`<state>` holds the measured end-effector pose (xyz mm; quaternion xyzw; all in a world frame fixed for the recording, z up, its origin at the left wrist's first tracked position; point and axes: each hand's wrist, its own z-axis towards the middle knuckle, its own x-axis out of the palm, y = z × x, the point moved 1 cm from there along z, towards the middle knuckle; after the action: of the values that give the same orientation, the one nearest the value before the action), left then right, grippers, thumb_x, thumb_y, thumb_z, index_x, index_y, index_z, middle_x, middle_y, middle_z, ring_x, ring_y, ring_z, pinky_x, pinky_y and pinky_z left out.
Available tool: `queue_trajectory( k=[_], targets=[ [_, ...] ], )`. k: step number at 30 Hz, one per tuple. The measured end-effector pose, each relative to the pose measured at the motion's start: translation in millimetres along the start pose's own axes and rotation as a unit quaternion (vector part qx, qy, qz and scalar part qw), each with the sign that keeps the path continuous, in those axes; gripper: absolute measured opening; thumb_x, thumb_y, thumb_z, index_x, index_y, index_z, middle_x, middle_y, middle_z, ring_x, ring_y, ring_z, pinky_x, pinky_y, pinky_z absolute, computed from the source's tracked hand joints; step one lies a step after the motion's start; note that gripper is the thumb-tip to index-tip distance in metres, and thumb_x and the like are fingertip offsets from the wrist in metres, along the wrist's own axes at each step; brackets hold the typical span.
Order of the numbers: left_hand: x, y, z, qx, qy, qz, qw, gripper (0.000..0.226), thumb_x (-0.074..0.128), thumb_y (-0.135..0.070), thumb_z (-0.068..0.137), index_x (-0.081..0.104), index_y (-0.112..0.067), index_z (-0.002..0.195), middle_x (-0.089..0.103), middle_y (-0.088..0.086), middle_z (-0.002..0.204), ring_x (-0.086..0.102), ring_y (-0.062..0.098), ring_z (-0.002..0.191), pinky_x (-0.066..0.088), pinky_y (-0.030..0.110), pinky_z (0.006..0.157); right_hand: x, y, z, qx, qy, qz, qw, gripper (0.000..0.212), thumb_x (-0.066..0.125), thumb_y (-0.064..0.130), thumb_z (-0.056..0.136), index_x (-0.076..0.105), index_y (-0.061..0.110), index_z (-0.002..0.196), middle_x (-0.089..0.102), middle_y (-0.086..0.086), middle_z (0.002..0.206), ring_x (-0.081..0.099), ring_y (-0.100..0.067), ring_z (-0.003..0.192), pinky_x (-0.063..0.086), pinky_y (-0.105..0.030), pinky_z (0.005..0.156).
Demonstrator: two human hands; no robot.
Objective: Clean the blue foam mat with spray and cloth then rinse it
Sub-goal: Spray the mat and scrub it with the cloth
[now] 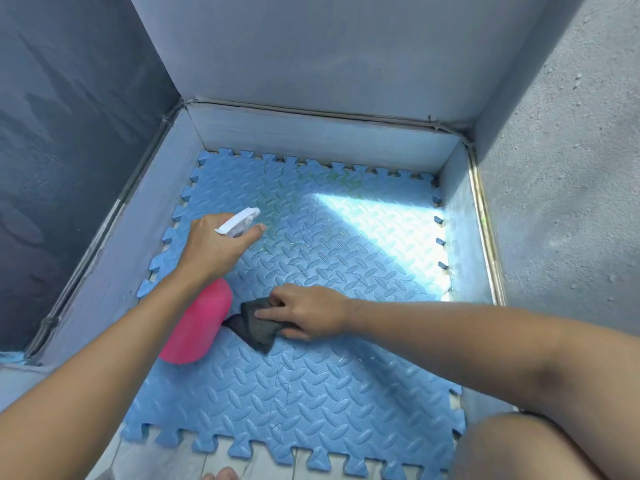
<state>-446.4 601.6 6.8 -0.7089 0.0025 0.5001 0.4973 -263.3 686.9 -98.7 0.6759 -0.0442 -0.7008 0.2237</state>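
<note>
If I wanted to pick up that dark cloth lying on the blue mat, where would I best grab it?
Probably by the loose corner of the dark cloth that fans out toward the pink spray bottle, coming from above and pinching the folds. The cloth lies crumpled and flat on the blue foam mat, so there is no edge to slide under. The right hand already presses on its other end.

Left hand (216,245): wrapped round the neck of a spray bottle (197,320), forefinger out along the trigger.
Left arm: bare, reaching forward from lower left.
Right hand (308,315): palm down, fingers pressed on a dark cloth (258,325).
Right arm: bare, coming in from the right, elbow bent.
Right knee (519,448): bare, probably crouching.
</note>
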Motion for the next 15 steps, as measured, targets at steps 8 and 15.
queue_trajectory(
  k=[8, 15],
  targets=[
    [4, -3, -2, -0.002, 0.022, -0.018, 1.0, 0.055, 0.078, -0.042, 0.085, 0.047, -0.004, 0.06, 0.043, 0.013, 0.056, 0.036, 0.016, 0.052, 0.03, 0.032, 0.056, -77, -121, -79, 0.487, -0.152, -0.022, 0.86, 0.023, 0.053, 0.032, 0.097, 0.053, 0.042, 0.119, 0.045, 0.004, 0.101, 0.057, -0.019, 0.087, 0.055, -0.039, 0.082],
    [29, -35, 15, 0.034, 0.057, 0.023, 0.998, 0.053, 0.078, -0.048, 0.079, 0.045, -0.012, 0.06, 0.047, -0.001, 0.055, 0.045, 0.017, 0.054, 0.036, 0.032, 0.057, -81, -160, -138, 0.674, -0.168, -0.07, 0.716, 0.038, 0.051, 0.026, 0.101, 0.048, 0.006, 0.133, 0.043, -0.019, 0.129, 0.05, -0.04, 0.12, 0.044, -0.049, 0.1]
  ],
)
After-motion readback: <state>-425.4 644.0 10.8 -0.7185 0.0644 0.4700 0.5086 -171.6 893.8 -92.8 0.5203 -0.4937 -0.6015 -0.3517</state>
